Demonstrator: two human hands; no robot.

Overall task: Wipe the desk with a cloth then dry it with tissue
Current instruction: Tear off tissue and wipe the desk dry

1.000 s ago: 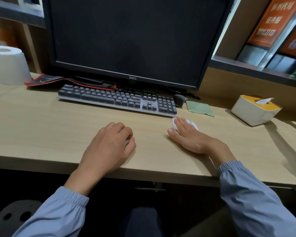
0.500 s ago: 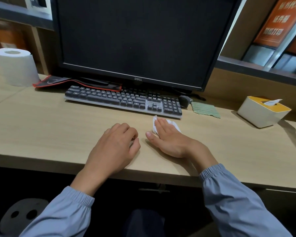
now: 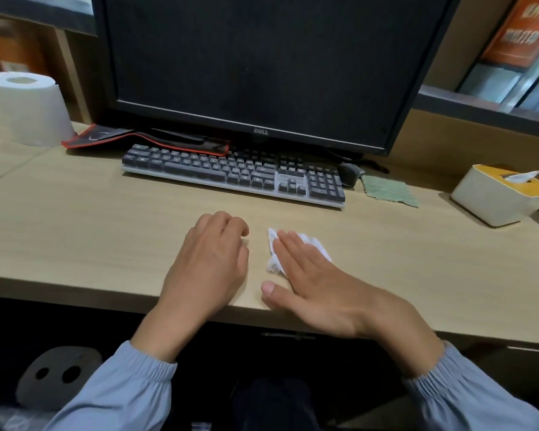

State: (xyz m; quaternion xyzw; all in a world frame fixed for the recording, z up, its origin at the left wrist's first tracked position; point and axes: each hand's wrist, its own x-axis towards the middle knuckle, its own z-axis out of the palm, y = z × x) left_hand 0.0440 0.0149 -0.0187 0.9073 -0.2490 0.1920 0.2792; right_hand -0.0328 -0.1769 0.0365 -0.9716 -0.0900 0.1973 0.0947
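Desk: pale wood-grain top, running under both hands and out past them on either side; its front edge passes beneath the wrists.

Monitor: dark screen, standing well beyond the hands at the back of the desk.

Keyboard: dark keys on a light base, lying beyond the fingertips of both hands, apart from them.

Paper roll: white, upright, far to the left of the left hand and behind it.

Tissue box: cream with a yellow top, one sheet poking out, well to the right of the right hand and farther back.

Left hand: resting on the desk with fingers curled loosely under, holding nothing that shows.

Right hand: laid flat, palm down, fingers extended and together, thumb out to the left, pressing the tissue against the desk rather than gripping it.

Cloth: green, flat on the desk beyond and to the right of the right hand, just beside the keyboard's right end.

Mouse: dark, just behind the cloth, touching or near the keyboard corner; which cannot be told.

Tissue: white, crumpled, under the right fingers, its edges showing on both sides of them, just right of the left hand.
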